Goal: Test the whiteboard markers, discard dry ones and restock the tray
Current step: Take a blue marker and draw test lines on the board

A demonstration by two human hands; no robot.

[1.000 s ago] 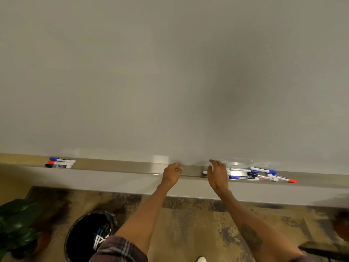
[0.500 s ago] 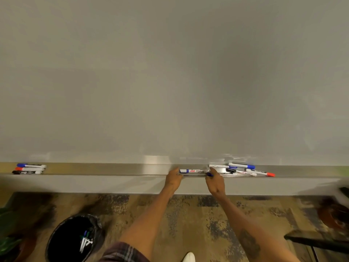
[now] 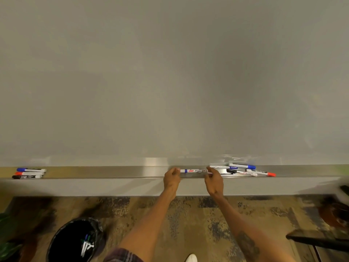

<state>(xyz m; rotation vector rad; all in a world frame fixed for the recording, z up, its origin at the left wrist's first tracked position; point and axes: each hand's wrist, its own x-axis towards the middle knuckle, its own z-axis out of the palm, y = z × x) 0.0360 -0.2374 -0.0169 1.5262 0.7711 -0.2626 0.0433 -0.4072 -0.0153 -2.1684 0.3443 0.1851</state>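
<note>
1. We note a single marker [image 3: 194, 170] held level between both hands, just above the tray [image 3: 113, 172] and close to the foot of the whiteboard [image 3: 170, 72]. White barrel, blue band near its left end, printed label along the middle.
2. Left hand [image 3: 171, 178]: fingers curled, fingertips pinching the marker's left end. Knuckles face the camera.
3. Right hand [image 3: 214, 181]: thumb and fingers bent and closed on the marker's right end. We cannot tell whether a cap sits under this grip.
4. Pile of markers [image 3: 243, 170]: lies on the tray just right of the right hand, barrels crossed and overlapping. Blue, black and red caps are visible; the red-capped one reaches farthest right.
5. Three markers [image 3: 29, 173]: lie side by side at the far left of the tray, well apart from the hands. Caps blue, red and black, from back to front.
6. Bin [image 3: 75, 241]: stands on the patterned floor below and left of the left forearm, black liner. Several discarded markers [image 3: 86, 244] lie inside it.
7. Whiteboard surface: we see no ink marks on it.
</note>
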